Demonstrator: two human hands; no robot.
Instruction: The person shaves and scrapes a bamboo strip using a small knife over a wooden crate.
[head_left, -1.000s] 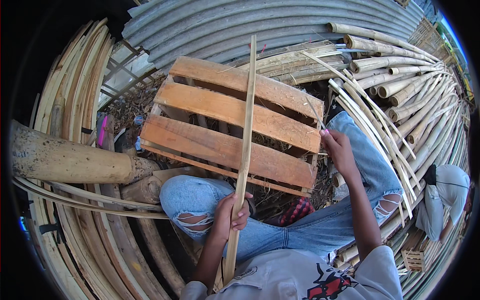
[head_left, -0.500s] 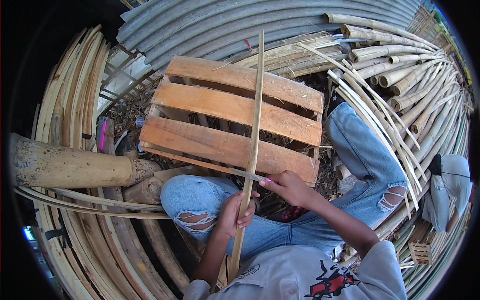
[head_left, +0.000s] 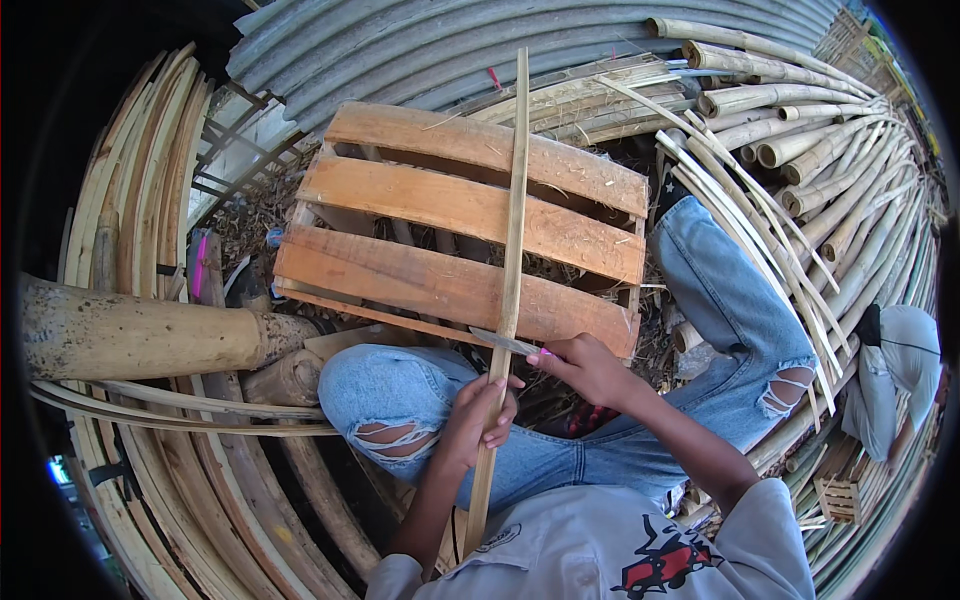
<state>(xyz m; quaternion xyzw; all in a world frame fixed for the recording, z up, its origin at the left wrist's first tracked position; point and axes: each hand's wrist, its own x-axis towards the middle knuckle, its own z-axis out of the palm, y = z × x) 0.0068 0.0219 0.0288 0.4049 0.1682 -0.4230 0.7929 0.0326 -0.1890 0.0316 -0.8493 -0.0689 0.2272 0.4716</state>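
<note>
A long split bamboo strip [head_left: 515, 220] runs upright through the view, from beside my torso up across the slatted wooden crate [head_left: 400, 262]. My left hand [head_left: 478, 418] is closed around its lower part, above my lap. In my right hand [head_left: 582, 368] is a knife [head_left: 503, 341] with a bit of pink at its handle. The blade points left and lies across the strip a little above my left hand, appearing to touch it. Most of the handle is hidden in my fist.
Thick bamboo poles [head_left: 800, 150] are piled at the right, with thin strips [head_left: 745, 225] beside my leg. Long split pieces [head_left: 150, 200] stack at the left, near a thick bamboo log [head_left: 140, 328]. Corrugated sheeting [head_left: 480, 50] stands behind the crate. Another person [head_left: 895, 370] is at far right.
The knife has moved slightly right and its blade has tilted more. The strip's lower end has shifted a little to the right with my left hand still around it.
</note>
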